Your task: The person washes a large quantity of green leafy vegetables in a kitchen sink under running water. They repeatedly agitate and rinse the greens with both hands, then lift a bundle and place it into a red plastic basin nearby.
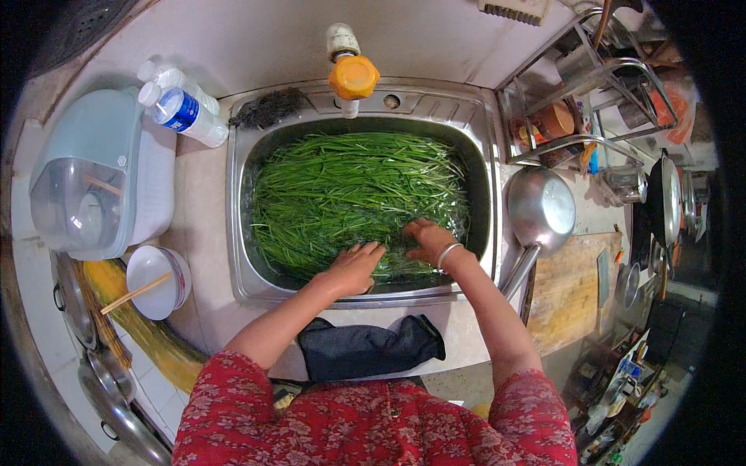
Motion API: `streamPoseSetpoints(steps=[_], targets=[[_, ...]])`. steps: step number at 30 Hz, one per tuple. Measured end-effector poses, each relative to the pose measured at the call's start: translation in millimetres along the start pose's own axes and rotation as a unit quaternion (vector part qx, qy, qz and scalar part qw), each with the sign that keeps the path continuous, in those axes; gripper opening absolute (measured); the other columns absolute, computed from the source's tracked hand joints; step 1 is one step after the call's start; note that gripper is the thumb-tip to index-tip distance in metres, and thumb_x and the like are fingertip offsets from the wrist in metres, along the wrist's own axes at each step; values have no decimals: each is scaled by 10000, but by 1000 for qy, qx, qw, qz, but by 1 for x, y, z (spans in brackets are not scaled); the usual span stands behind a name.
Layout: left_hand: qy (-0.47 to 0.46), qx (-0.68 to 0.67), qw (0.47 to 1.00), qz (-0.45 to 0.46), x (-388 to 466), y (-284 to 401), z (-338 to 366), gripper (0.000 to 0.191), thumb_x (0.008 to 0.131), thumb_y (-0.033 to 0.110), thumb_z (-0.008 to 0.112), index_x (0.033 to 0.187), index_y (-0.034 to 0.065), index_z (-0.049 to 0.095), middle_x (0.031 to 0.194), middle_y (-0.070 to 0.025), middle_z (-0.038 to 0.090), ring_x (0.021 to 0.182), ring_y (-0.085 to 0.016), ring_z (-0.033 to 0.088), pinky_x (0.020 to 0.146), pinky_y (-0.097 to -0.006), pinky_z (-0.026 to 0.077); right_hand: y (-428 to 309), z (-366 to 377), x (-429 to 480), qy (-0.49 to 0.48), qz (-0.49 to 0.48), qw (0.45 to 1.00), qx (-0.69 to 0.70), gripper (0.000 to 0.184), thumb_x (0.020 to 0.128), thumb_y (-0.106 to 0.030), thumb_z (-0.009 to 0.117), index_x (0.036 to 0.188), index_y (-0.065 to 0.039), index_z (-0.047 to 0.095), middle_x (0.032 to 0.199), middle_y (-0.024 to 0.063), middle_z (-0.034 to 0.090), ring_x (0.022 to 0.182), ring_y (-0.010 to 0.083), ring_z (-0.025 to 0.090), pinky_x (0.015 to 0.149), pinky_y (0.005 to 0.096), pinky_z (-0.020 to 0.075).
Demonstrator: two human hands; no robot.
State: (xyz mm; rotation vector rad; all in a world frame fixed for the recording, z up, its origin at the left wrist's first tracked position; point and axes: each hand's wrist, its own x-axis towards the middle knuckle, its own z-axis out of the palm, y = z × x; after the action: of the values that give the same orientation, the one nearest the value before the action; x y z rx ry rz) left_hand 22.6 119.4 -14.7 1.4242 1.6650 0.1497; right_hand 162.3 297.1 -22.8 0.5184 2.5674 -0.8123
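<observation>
Long green leafy stalks, which look like Chinese chives [349,180], lie in water and fill most of a stainless steel sink [234,233]. My left hand [356,269] rests palm down on the stalks at the sink's near side, its fingers spread. To its right, my right hand [430,240] reaches into the water at the near right part of the heap, with a pale bangle at the wrist. Its fingers are apart, their tips partly hidden by water. Neither hand grips anything that shows. Above the far rim is a faucet with an orange handle [354,77].
A metal ladle or wok-like pan [539,204] lies right of the sink, by a wooden cutting board [568,291] with a cleaver [602,285]. At left are plastic bottles [195,119], a lidded dish box [87,175], and bowls [152,285] with chopsticks. Dark cloth [370,348] lies in front.
</observation>
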Motion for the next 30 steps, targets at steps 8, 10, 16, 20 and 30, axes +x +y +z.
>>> streamPoseSetpoints(steps=[8,10,16,20,30], targets=[[370,70,926,-2,-18,-34,-35,324,795,59,577,1119,64,592,1154,-96,556,1055,-303,508,912,-411,422,-53,-13,30,239,-82,961,108,127,804,-125,627,917,-78,659,847,111,619,770,322,612,675,398,509],[375,120,919,-25,-13,-46,-29,409,784,68,601,1190,66,553,1180,-89,532,1078,-291,489,943,-424,388,-52,-1,56,271,-110,947,130,189,811,-98,602,992,-90,654,908,118,619,821,332,609,703,401,510],[301,151,941,-37,-21,-59,-4,433,777,82,626,1205,89,555,1123,-76,541,1060,-269,494,951,-427,361,-19,28,77,319,-15,929,186,280,798,-24,583,1065,-92,632,1000,139,606,906,354,593,782,408,495],[341,75,937,-7,-25,-55,-11,273,799,60,594,1067,92,632,962,-75,589,941,-265,539,879,-427,398,-14,34,71,333,-16,921,201,271,796,-26,591,1050,-104,641,956,142,604,846,347,591,749,404,495],[430,-4,896,-116,34,-63,-39,153,818,234,664,836,83,680,816,-80,596,831,-275,587,708,-411,491,-22,33,49,298,27,934,193,159,782,-44,628,890,-130,709,895,120,611,774,313,607,699,396,500]])
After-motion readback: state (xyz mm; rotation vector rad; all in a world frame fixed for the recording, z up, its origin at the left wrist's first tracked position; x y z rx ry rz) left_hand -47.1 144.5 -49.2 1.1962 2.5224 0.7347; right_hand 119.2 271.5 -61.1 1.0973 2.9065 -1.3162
